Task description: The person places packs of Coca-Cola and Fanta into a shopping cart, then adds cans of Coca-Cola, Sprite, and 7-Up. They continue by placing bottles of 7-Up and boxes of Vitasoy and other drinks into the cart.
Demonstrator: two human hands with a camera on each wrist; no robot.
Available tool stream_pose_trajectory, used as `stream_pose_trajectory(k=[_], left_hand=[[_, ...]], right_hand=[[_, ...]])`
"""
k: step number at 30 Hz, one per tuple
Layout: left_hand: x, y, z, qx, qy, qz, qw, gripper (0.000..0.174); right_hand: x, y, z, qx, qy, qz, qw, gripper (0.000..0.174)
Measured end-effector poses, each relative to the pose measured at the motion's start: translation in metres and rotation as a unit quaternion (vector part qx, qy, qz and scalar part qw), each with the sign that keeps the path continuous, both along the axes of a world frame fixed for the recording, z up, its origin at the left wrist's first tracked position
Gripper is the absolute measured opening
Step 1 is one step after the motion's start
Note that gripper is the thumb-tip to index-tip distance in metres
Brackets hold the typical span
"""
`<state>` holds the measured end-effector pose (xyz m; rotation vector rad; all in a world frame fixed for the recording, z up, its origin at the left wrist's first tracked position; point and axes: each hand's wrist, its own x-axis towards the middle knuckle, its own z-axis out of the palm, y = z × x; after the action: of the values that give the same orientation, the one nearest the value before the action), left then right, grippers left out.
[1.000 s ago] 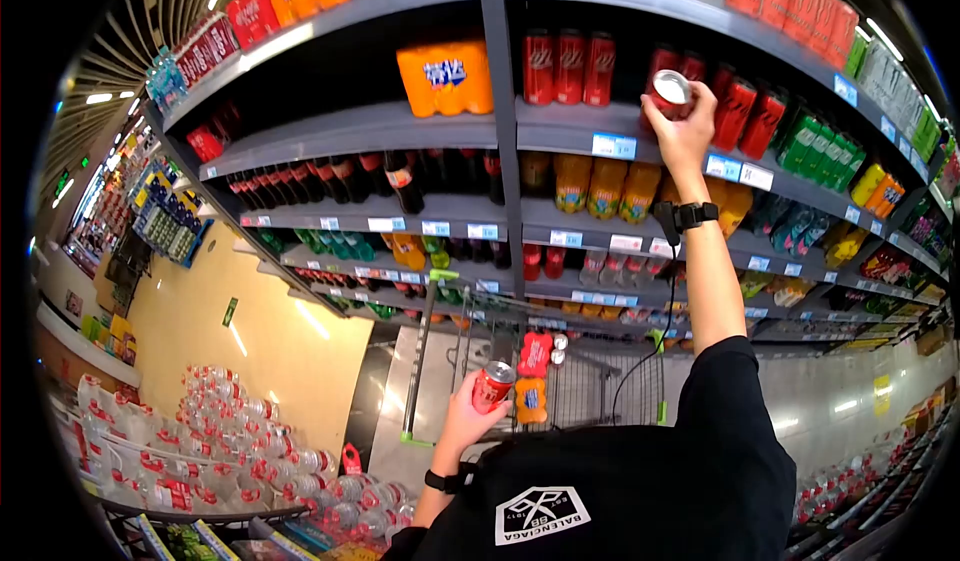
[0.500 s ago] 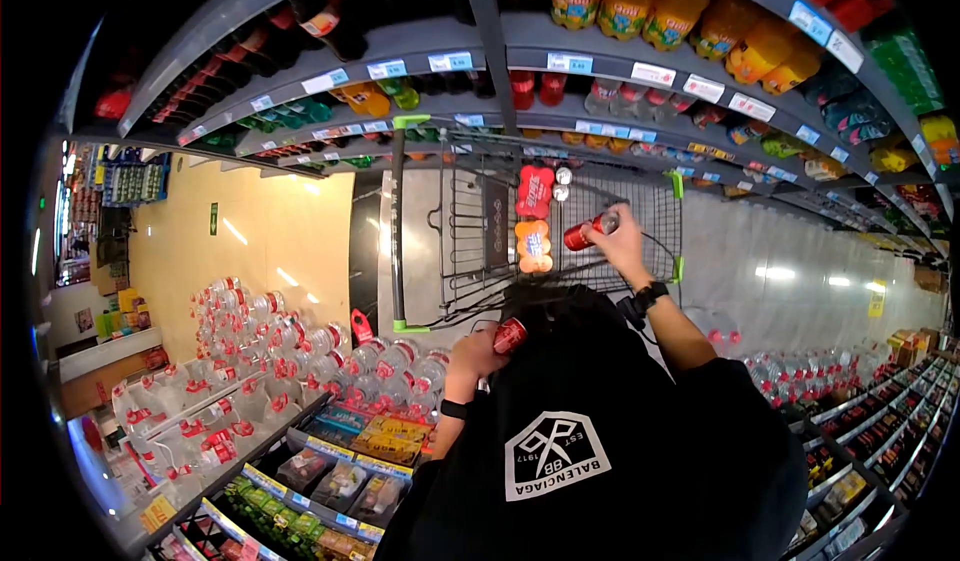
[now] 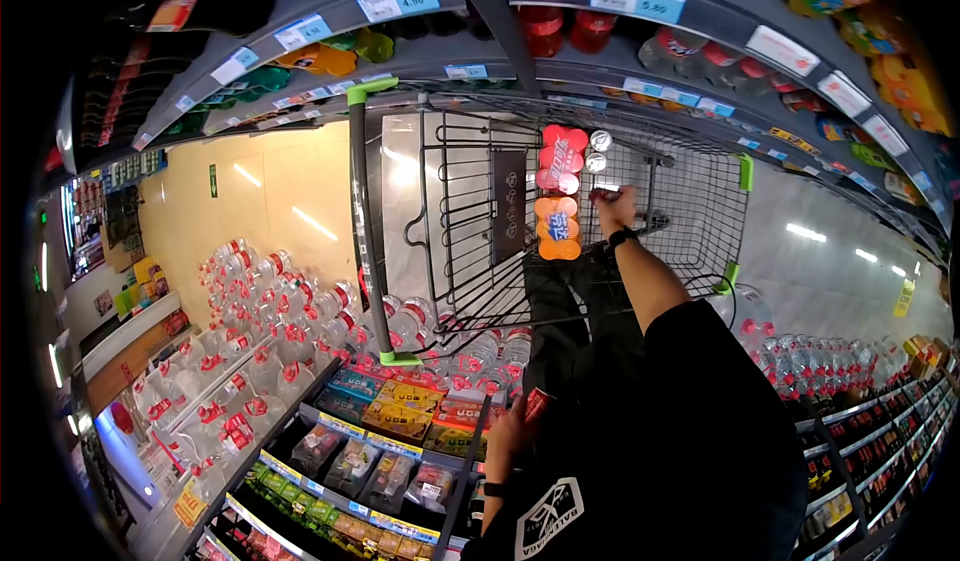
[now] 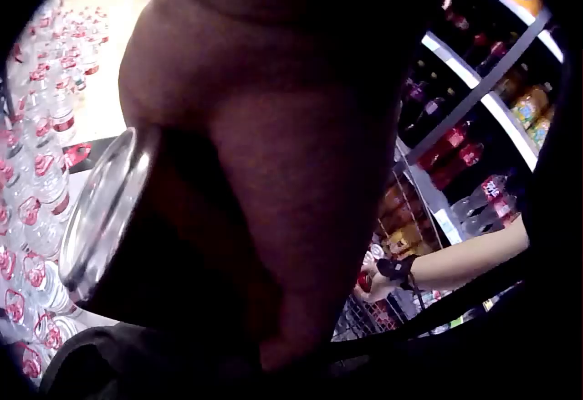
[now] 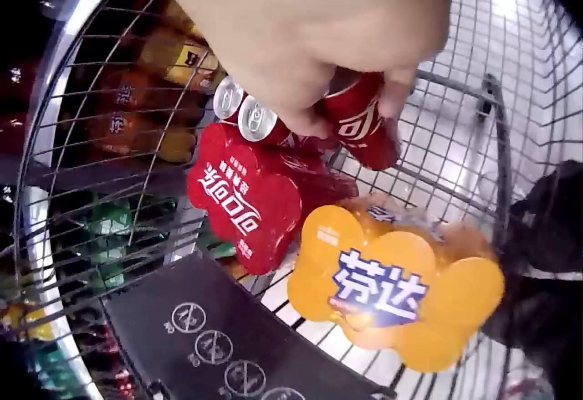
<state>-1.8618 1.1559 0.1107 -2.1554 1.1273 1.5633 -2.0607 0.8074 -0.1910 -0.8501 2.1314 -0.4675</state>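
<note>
My right hand point(image 3: 615, 208) reaches down into the wire shopping cart point(image 3: 455, 231) and grips a red soda can point(image 5: 360, 122), its fingers curled round the side. This can is just above the orange six-pack point(image 5: 392, 282) and beside the red six-pack point(image 5: 241, 200) in the right wrist view. Two more cans point(image 5: 258, 119) with silver tops stand against the red pack. Close to the body, my left hand point(image 3: 508, 431) holds another red can point(image 3: 536, 404); the left wrist view shows its silver end point(image 4: 109, 218), with the rest dark and partly hidden behind the hand.
Shelves of bottled drinks point(image 3: 590, 31) run along the cart's far side. Large water bottles point(image 3: 290, 311) crowd the floor to the left, and a display of boxed goods point(image 3: 400, 406) stands nearer. The cart's handle point(image 3: 372, 241) is on its left side.
My right hand took a red can from the shelf and brought it down into the cart, beside the packs. The left hand, still holding its can, has drawn in toward the body.
</note>
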Motion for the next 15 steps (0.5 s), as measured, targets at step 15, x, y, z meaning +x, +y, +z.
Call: stream_pose_trajectory(k=[15], left_hand=[[-0.032, -0.046, -0.005, -0.116, 0.036, 0.046, 0.991, 0.072]], right_hand=[[-0.012, 0.113, 0.128, 0.162, -0.459, 0.314, 0.815, 0.029]])
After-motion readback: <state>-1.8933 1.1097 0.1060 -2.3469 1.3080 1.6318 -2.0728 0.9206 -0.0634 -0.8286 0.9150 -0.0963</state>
